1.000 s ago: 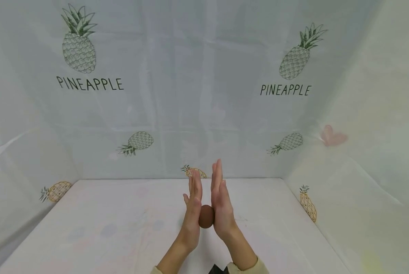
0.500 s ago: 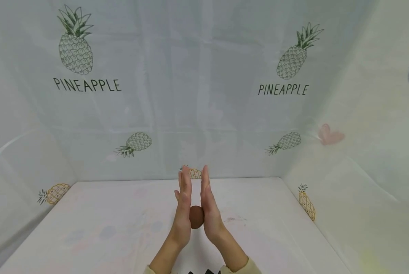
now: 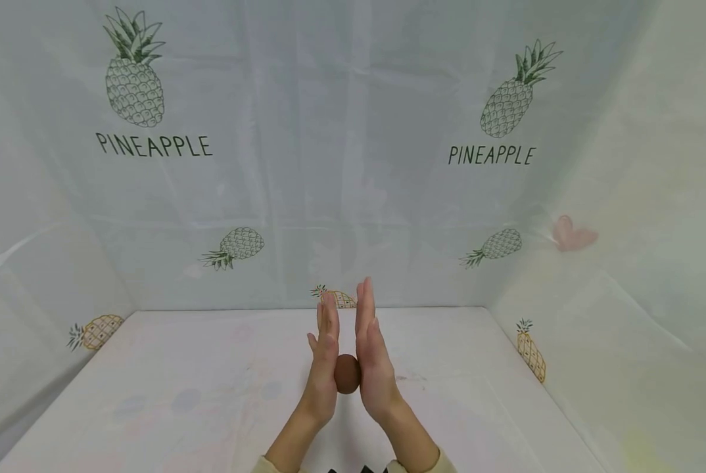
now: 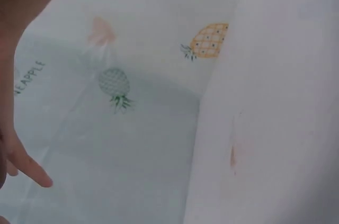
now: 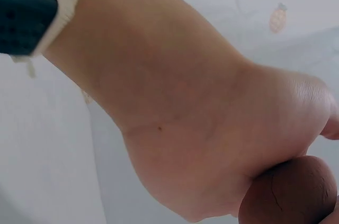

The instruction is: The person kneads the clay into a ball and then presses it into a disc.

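Observation:
Between my two flat palms is a brown ball (image 3: 347, 374), roundish and clay-like, held above the white table. Its surface carries a thin crack where the ball (image 5: 288, 195) shows in the right wrist view. My left hand (image 3: 321, 368) touches its left side, fingers straight and pointing up and away. Against the other side presses my right hand (image 3: 378, 368), also straight-fingered. In the right wrist view the heel of the right hand (image 5: 212, 128) meets the ball. Only part of a hand shows along the left edge of the left wrist view; the ball is mostly out of that frame.
A white cloth covers the table (image 3: 181, 420), with faint coloured spots and a small reddish mark (image 3: 412, 379) on the right. Pineapple-printed sheets (image 3: 305, 164) form walls at the back and both sides.
Both hands and the ball shifted left, then came partway back right. The palms slide against each other: the right fingertips sank, then rose again. The ball stays between them throughout.

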`<action>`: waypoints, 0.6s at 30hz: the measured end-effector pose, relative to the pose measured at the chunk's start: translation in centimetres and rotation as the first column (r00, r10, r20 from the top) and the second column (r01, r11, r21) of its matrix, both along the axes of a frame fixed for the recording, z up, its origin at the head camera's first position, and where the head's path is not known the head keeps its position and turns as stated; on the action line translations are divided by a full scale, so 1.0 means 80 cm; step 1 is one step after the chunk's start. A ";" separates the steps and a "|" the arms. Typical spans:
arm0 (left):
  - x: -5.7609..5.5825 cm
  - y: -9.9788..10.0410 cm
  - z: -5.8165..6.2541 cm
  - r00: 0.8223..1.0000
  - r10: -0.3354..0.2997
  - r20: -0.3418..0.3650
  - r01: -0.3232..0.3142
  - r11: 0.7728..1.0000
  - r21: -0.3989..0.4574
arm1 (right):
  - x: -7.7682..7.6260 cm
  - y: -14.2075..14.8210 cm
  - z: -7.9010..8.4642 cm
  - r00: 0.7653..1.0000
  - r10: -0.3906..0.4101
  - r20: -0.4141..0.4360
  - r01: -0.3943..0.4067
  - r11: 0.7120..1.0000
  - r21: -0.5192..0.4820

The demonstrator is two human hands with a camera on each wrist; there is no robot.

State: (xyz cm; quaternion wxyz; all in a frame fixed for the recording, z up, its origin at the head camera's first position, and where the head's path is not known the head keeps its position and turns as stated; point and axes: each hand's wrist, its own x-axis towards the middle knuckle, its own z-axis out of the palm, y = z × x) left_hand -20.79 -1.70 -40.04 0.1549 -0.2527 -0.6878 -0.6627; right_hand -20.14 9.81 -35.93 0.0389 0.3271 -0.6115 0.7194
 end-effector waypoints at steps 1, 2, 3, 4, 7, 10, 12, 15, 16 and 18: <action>0.001 0.002 -0.001 1.000 -0.005 -0.007 0.005 1.000 0.000 | -0.002 0.001 0.000 1.000 -0.005 0.001 0.005 1.000 -0.002; 0.002 0.003 -0.001 1.000 -0.009 -0.014 0.009 1.000 0.000 | -0.003 0.002 0.000 1.000 -0.012 0.003 0.012 1.000 -0.005; 0.003 0.004 -0.001 1.000 -0.012 -0.021 0.012 1.000 0.000 | -0.005 0.003 0.000 1.000 -0.018 0.006 0.018 1.000 -0.007; 0.004 0.005 0.000 1.000 -0.015 -0.026 0.015 1.000 0.000 | -0.007 0.004 0.000 1.000 -0.024 0.006 0.024 1.000 -0.009; 0.009 0.006 0.002 0.999 -0.018 -0.044 0.018 1.000 -0.001 | -0.012 0.003 -0.004 0.999 -0.032 0.028 0.032 0.999 -0.018; 0.014 0.005 0.007 0.999 -0.011 -0.051 0.011 1.000 0.000 | -0.018 0.000 -0.011 0.998 -0.024 0.053 0.026 0.999 -0.027; 0.017 0.003 0.012 0.999 -0.001 -0.048 0.001 1.000 0.003 | -0.020 -0.003 -0.016 0.998 -0.014 0.066 0.015 1.000 -0.021; 0.017 -0.003 0.017 0.999 0.010 -0.038 -0.010 1.000 0.016 | -0.019 -0.008 -0.022 0.998 0.006 0.069 -0.006 1.000 0.000; 0.016 -0.005 0.018 0.999 0.012 -0.039 -0.012 1.000 0.021 | -0.018 -0.010 -0.024 0.998 0.010 0.068 -0.011 1.000 0.009; 0.012 -0.009 0.017 0.999 0.014 -0.035 -0.013 0.999 0.035 | -0.014 -0.013 -0.025 0.998 0.014 0.063 -0.016 0.999 0.030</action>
